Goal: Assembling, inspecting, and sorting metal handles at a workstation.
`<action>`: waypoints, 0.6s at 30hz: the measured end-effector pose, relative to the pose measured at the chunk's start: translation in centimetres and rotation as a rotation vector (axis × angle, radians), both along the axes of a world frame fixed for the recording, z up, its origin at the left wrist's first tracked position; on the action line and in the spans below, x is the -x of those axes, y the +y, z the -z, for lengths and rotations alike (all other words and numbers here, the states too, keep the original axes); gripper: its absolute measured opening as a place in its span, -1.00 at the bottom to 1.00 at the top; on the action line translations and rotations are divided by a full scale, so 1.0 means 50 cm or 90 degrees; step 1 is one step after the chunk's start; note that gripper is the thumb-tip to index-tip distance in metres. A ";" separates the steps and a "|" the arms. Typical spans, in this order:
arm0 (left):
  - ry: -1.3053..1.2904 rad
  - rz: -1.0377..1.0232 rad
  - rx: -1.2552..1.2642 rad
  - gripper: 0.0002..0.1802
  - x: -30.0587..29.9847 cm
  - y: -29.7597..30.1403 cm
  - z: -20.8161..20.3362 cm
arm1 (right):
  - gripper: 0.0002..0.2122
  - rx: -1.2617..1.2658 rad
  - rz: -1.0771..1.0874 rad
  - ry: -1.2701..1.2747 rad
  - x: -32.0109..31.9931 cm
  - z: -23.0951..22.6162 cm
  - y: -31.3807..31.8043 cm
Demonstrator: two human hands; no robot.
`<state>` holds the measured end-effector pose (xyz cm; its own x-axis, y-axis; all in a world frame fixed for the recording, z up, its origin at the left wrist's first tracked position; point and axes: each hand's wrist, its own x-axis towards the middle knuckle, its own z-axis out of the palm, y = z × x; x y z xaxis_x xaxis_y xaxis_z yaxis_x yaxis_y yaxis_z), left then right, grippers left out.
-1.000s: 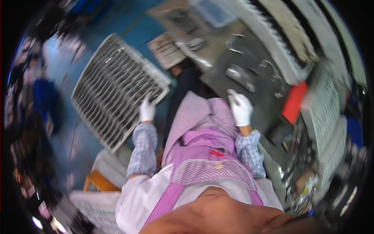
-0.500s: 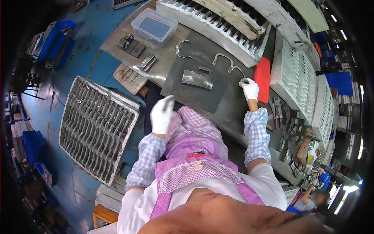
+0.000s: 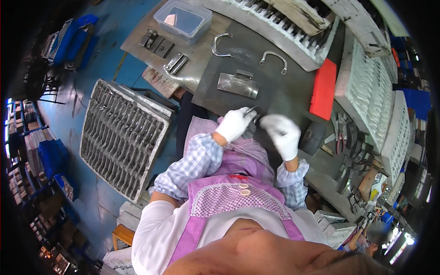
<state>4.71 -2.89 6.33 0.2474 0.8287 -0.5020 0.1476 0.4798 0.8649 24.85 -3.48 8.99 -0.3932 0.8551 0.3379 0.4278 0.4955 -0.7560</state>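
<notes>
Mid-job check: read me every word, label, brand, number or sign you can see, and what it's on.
No text is readable.
Red marking on the apron: too small to read.
Red box: no lettering that I can make out.
Dark piece at the left hand: too small to tell.

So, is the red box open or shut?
Shut, it looks: the red box lies flat, its top unbroken, no inside showing.

One pair of white gloves [image 3: 233, 125], blue-and-white checked sleeve covers [image 3: 195, 158], white short-sleeved shirt [image 3: 153, 222], purple apron [image 3: 211, 182] with straps [image 3: 190, 236], lace-edged checked panel [image 3: 220, 202], pale buttons [image 3: 245, 192], red marking [image 3: 237, 177].
</notes>
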 end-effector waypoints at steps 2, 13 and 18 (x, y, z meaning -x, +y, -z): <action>-0.042 0.012 0.034 -0.70 0.052 -0.021 -0.012 | -0.63 0.245 0.149 0.072 0.054 -0.043 0.029; 0.129 -0.363 -0.226 -0.69 0.149 0.086 0.097 | -0.79 0.227 0.298 0.106 0.182 0.083 0.103; 0.258 -0.358 -0.303 -0.69 0.118 0.079 0.119 | -0.80 0.198 0.298 0.231 0.151 0.068 0.119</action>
